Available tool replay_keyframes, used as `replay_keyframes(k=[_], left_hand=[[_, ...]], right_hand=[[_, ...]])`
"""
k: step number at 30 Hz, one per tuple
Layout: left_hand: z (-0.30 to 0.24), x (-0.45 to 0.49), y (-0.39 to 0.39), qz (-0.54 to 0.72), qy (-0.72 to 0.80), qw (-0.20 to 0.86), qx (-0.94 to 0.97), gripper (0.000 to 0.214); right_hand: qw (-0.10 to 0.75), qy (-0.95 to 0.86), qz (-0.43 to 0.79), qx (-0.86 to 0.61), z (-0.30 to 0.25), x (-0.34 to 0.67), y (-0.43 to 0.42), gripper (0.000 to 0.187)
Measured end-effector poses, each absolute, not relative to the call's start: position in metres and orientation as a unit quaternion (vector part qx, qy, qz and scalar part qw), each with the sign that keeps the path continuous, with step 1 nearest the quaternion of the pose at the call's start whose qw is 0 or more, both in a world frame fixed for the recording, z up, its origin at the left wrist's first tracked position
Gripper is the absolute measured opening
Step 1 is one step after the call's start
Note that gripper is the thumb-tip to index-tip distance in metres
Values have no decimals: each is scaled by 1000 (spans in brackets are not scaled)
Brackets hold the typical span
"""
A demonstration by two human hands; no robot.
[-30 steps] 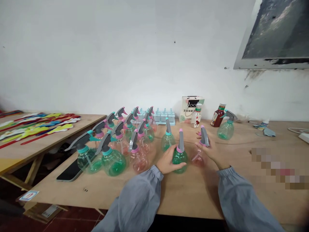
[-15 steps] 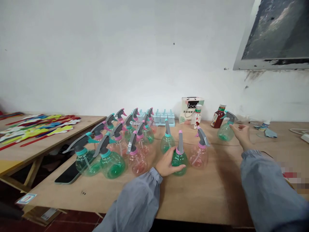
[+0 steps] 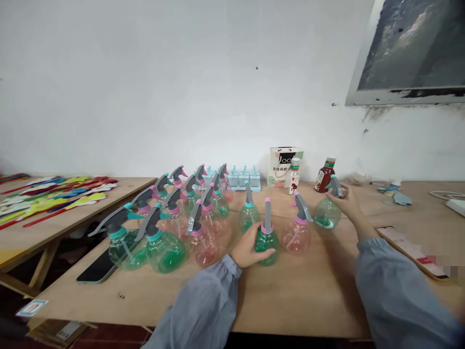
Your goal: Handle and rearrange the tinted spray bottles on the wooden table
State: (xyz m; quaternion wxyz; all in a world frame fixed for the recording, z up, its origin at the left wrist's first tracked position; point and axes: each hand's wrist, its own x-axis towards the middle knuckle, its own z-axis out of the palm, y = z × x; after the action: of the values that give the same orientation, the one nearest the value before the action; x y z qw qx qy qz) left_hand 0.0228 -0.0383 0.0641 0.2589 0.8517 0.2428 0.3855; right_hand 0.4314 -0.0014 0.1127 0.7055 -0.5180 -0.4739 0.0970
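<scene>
The light plywood table (image 3: 298,295) runs along a white wall and carries every item noted. Its left half holds a block of clear plastic trigger spray bottles (image 3: 174,228), tinted green and pink and set in close rows, apparently to keep them orderly.

Right of the block, near the table's middle, a green round-bellied spray bottle with pink collar (image 3: 267,241) stands upright, with a pink-tinted spray bottle (image 3: 297,236) just beside it. Further right, a green-tinted spray bottle with teal collar (image 3: 326,214) leans off upright.

The left hand (image 3: 249,248) cups the pink-collared bottle's belly, fingers curled round its side and thumb across the front; this hold likely steadies it. The right hand (image 3: 347,202) has its fingers closed about the teal-collared bottle's neck under the trigger head, which would account for the lean.

A dark red drinks bottle (image 3: 324,175) stands behind, near the wall.
</scene>
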Motion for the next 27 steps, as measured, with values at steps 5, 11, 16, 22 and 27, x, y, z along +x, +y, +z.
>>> replay_keyframes(k=[5, 11, 16, 22, 27], left_hand=[[64, 23, -38, 392, 242, 253, 851, 72], [65, 23, -38, 391, 241, 253, 852, 69], [65, 23, -38, 390, 251, 251, 849, 70], [64, 24, -38, 390, 250, 248, 851, 68], [66, 23, -38, 390, 247, 249, 852, 66]], right_hand=[[654, -466, 84, -590, 93, 404, -66, 31], [725, -380, 99, -565, 85, 394, -87, 29], [712, -391, 205, -546, 85, 384, -88, 27], [760, -415, 313, -391, 102, 366, -100, 26], [764, -432, 333, -344, 112, 356, -104, 27]])
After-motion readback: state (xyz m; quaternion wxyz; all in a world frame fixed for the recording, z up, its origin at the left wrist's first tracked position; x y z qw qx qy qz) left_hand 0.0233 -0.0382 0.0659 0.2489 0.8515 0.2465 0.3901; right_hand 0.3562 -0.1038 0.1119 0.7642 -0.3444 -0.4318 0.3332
